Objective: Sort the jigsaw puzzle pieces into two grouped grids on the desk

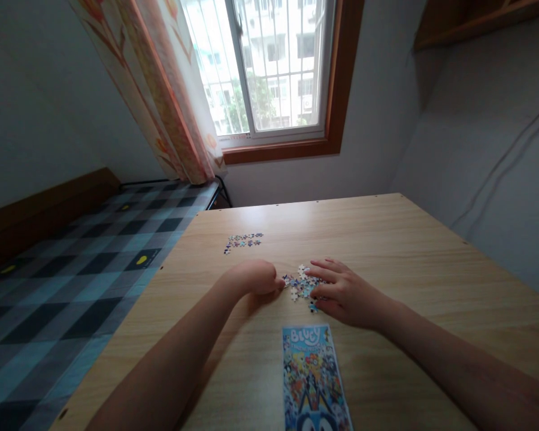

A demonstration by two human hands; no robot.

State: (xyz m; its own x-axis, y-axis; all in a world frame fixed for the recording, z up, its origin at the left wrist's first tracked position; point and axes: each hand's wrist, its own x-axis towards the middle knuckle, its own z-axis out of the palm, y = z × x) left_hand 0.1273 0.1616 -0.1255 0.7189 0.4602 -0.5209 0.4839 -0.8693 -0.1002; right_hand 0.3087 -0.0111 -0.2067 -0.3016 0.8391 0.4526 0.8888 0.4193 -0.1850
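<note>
A small heap of loose jigsaw pieces lies in the middle of the light wooden table. My right hand rests on the right side of the heap, fingers stretched out flat over the pieces. My left hand sits just left of the heap, curled into a loose fist with the fingertips hidden, touching the table. A colourful picture card with cartoon figures lies flat in front of me, below the heap. A short joined strip of puzzle pieces lies farther back on the left.
A bed with a blue and black checked cover stands to the left of the table. Behind are a barred window, an orange patterned curtain and grey walls. A wooden shelf hangs at the upper right.
</note>
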